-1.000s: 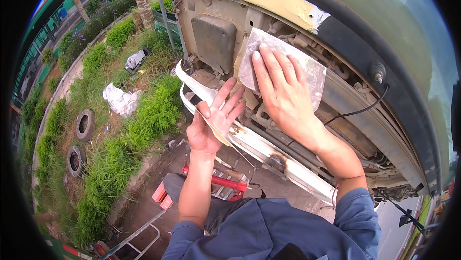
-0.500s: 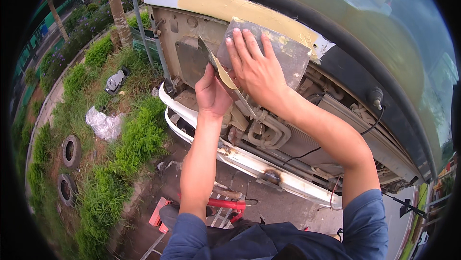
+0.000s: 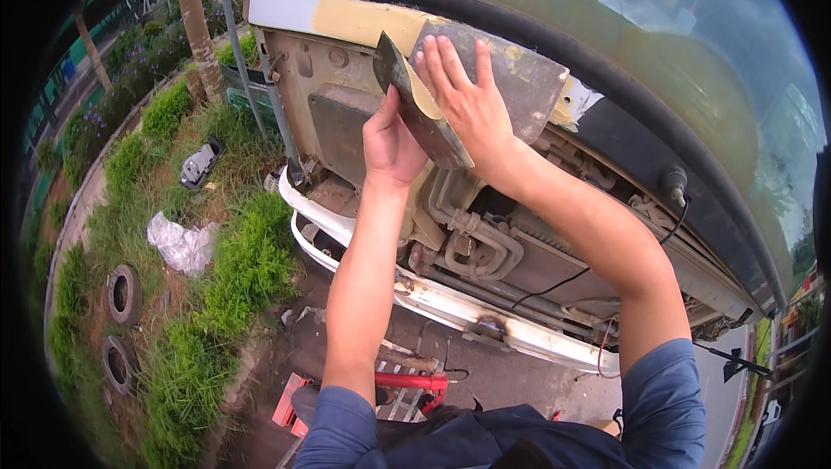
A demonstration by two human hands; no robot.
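My left hand (image 3: 389, 144) grips a wide, dark putty blade (image 3: 424, 109) smeared with yellowish filler, its edge tilted up against a flat grey plate (image 3: 524, 79). My right hand (image 3: 467, 101) lies on that plate with fingers spread and holds it in front of the vehicle's yellow filler band (image 3: 368, 23). Both hands are raised just under the black windscreen seal (image 3: 606, 92). Below them the vehicle's open front shows bare pipes (image 3: 472, 239) and a grey box panel (image 3: 338, 127).
A white bumper bar (image 3: 450, 304) with burn marks runs under the pipes. A red metal tool (image 3: 407, 382) lies on the ground by my feet. On the left are grass, a white plastic bag (image 3: 182, 244), two half-buried tyres (image 3: 124, 294) and a tree trunk (image 3: 195, 23).
Both hands have risen from the lower opening to the yellow band under the windscreen. The blade has swung up against the plate.
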